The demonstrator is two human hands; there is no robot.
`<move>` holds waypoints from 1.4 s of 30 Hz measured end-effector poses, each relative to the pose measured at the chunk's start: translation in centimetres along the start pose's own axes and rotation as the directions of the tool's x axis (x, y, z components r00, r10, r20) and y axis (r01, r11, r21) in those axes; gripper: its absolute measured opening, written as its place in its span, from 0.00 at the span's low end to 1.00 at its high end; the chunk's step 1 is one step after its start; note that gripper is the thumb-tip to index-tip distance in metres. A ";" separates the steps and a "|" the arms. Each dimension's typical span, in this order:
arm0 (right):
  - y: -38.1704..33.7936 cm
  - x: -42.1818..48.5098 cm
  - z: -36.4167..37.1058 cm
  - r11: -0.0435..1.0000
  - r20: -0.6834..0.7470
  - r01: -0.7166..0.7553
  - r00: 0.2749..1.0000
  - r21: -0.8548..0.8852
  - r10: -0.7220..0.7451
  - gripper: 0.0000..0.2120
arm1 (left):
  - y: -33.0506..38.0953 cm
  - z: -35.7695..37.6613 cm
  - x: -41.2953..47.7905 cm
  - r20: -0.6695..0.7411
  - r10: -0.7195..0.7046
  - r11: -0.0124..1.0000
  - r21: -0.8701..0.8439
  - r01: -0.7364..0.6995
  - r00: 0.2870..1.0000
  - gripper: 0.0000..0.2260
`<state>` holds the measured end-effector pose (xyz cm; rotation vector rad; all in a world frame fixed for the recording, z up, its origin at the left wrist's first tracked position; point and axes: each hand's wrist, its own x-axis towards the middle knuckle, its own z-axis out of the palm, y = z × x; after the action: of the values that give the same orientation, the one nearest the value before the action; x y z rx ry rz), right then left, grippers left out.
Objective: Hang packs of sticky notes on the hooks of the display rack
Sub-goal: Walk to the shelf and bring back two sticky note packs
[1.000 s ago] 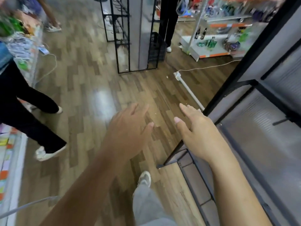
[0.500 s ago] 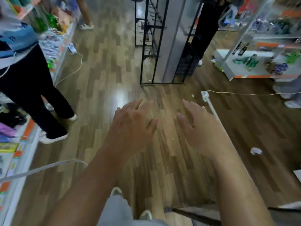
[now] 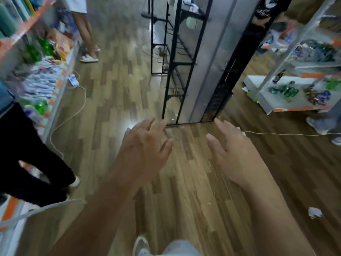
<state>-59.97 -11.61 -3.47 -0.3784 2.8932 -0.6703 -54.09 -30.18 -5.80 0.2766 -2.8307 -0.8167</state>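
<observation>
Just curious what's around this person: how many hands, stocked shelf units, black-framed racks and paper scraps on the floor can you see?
Bare hands: 2 (left hand, right hand), both empty
Stocked shelf units: 2 (left shelf unit, right shelf unit)
Black-framed rack: 1
Crumpled white scrap on the floor: 1
Total: 6
</observation>
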 end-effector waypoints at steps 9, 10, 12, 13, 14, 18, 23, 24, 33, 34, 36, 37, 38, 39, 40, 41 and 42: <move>-4.0 19.0 1.3 0.999 -0.023 -0.034 0.999 0.025 0.034 0.29 | -6.4 -0.5 19.5 -0.041 0.090 0.996 0.033 -0.088 0.995 0.21; -4.3 21.5 1.4 0.999 -0.027 -0.024 0.999 0.037 0.025 0.29 | -6.9 -0.3 22.0 -0.041 0.100 0.995 0.035 -0.098 0.994 0.21; -4.6 26.9 1.4 0.997 -0.029 -0.012 0.999 0.070 0.014 0.29 | -7.5 -0.2 27.4 -0.034 0.114 0.993 0.038 -0.113 0.993 0.22; -4.8 29.7 1.2 0.997 -0.027 -0.006 1.000 0.082 0.009 0.29 | -7.8 -0.2 30.2 -0.036 0.129 0.991 0.042 -0.127 0.991 0.23; -5.0 32.4 1.0 0.996 -0.030 -0.005 1.000 0.091 0.008 0.30 | -8.2 -0.3 32.8 -0.036 0.139 0.990 0.042 -0.137 0.990 0.23; -7.4 42.8 -0.6 0.993 -0.073 0.055 0.996 0.105 -0.048 0.28 | -10.0 -1.7 42.6 -0.026 0.097 0.994 0.043 -0.096 0.995 0.24; -11.7 52.9 -1.5 0.976 -0.083 0.146 0.987 0.161 -0.134 0.26 | -13.7 -2.9 53.2 -0.024 0.047 0.999 -0.003 -0.047 0.999 0.24; -12.5 54.9 -1.3 0.973 -0.083 0.164 0.985 0.165 -0.152 0.26 | -14.6 -2.9 55.3 -0.027 0.042 0.999 -0.017 -0.043 0.999 0.24; -19.9 73.8 1.0 0.980 -0.194 0.117 0.977 0.161 -0.085 0.26 | -22.3 -4.7 76.1 -0.008 0.205 0.977 -0.052 -0.205 0.979 0.23; -21.0 75.6 0.9 0.981 -0.215 0.093 0.975 0.167 -0.056 0.26 | -22.8 -5.3 78.5 0.001 0.233 0.971 -0.053 -0.233 0.972 0.23; -22.6 78.9 0.4 0.984 -0.259 0.038 0.966 0.174 0.009 0.26 | -23.6 -6.2 83.0 0.025 0.279 0.959 -0.051 -0.277 0.960 0.24; -23.1 80.3 0.1 0.985 -0.284 0.013 0.958 0.172 0.037 0.26 | -23.9 -6.5 85.2 0.033 0.302 0.952 -0.054 -0.300 0.953 0.24; -23.5 81.7 -0.2 0.987 -0.311 -0.011 0.949 0.163 0.062 0.26 | -24.1 -6.6 87.1 0.036 0.328 0.944 -0.062 -0.325 0.944 0.23; -23.7 82.9 -0.4 0.988 -0.339 -0.041 0.936 0.147 0.089 0.25 | -24.3 -6.5 88.8 0.038 0.352 0.934 -0.072 -0.349 0.935 0.23; -23.6 84.1 -0.6 0.988 -0.368 -0.077 0.922 0.132 0.121 0.25 | -24.4 -6.4 90.5 0.045 0.373 0.926 -0.084 -0.368 0.927 0.23; -23.6 85.1 -0.7 0.986 -0.395 -0.116 0.905 0.123 0.155 0.26 | -24.5 -6.1 92.0 0.052 0.392 0.918 -0.094 -0.386 0.919 0.22; -23.5 86.1 -0.7 0.980 -0.415 -0.159 0.889 0.121 0.195 0.26 | -24.5 -5.7 93.6 0.062 0.412 0.909 -0.099 -0.405 0.909 0.22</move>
<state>-137.65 -55.51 0.32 0.0579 3.2324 -0.9415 -140.05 -74.78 -2.84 -0.3620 -2.7646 -0.8598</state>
